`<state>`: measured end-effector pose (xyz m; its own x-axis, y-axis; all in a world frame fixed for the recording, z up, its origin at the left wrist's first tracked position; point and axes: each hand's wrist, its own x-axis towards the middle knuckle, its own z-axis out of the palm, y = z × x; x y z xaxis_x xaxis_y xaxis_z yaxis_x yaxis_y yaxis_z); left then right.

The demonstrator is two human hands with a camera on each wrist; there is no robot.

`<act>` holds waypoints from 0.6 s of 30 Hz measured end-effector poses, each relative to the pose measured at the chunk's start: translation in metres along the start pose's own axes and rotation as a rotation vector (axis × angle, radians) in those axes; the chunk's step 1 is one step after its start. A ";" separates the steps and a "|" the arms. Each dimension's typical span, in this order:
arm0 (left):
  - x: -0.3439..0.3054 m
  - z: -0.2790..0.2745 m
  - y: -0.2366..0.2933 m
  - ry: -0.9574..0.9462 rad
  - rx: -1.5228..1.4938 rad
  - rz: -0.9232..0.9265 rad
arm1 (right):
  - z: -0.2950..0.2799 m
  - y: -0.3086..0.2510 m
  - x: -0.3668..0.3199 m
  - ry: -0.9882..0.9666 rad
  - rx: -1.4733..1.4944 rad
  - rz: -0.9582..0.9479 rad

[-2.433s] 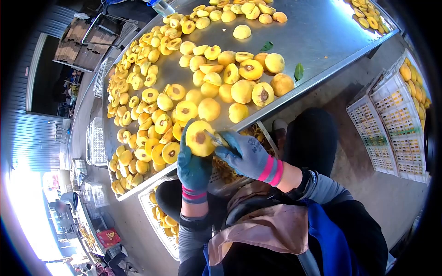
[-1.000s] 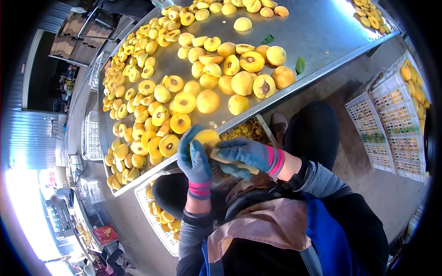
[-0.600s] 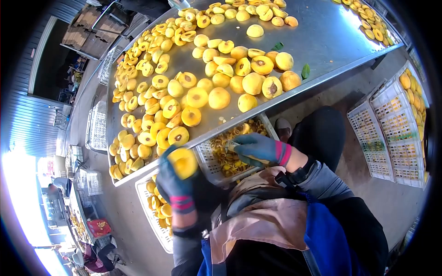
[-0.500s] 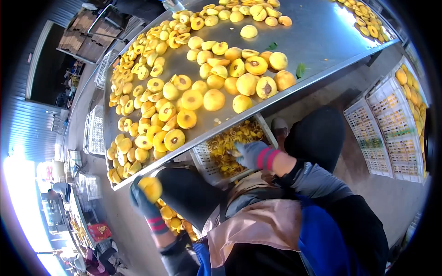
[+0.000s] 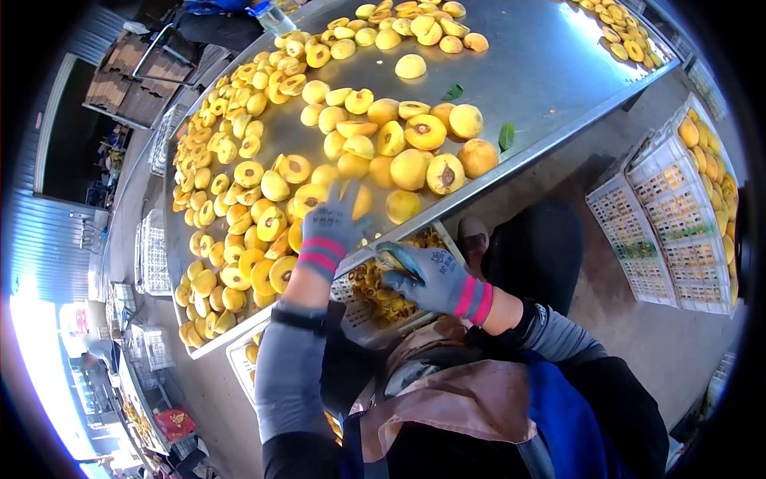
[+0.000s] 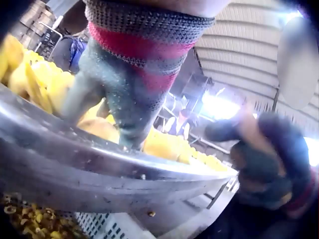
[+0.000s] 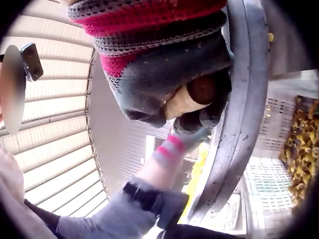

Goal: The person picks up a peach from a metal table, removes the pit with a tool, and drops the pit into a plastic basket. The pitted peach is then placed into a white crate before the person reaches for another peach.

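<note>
My gloved left hand [image 5: 331, 227] reaches over the near edge of the metal table [image 5: 519, 76], fingers extended over a yellow peach [image 5: 363, 199]. In the left wrist view its thumb and fingers straddle a peach half [image 6: 99, 128] among the others. My gloved right hand [image 5: 431, 278] is in front of the table edge, curled round a pitting tool whose wooden handle [image 7: 187, 103] shows in the right wrist view. The tool's working end is mostly hidden. Many halved peaches [image 5: 271, 223], some with the brown pit hollow showing, cover the table's left side.
Below the table edge stands a white crate [image 5: 355, 323] of cut-out scraps. Another white crate [image 5: 241, 363] is partly hidden by my left arm. Stacked crates [image 5: 662, 207] with peaches stand at the right. A green leaf [image 5: 507, 136] and a bottle [image 5: 274, 17] lie on the table.
The hands worked on one peach half together, then parted. My left hand carried it down left to the lower crate and is now back over the table without it. The right hand kept the tool.
</note>
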<state>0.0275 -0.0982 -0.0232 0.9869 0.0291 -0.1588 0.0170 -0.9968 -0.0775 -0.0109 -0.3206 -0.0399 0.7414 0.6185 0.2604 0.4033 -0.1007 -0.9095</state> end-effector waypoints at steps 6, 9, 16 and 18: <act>0.014 0.015 -0.010 0.057 -0.605 -0.076 | -0.010 0.004 0.003 0.102 0.112 -0.020; -0.018 0.023 -0.017 0.079 -1.982 -0.027 | -0.007 0.002 0.010 0.127 0.091 -0.043; -0.085 -0.007 0.036 0.294 -2.307 0.006 | 0.009 -0.017 0.022 0.203 0.100 -0.077; -0.088 -0.013 0.042 0.366 -2.216 -0.041 | 0.017 -0.016 0.021 0.216 0.031 -0.117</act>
<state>-0.0570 -0.1439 0.0002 0.9548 0.2952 -0.0339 -0.1294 0.5158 0.8469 -0.0109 -0.2932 -0.0258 0.7893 0.4431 0.4249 0.4791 -0.0117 -0.8777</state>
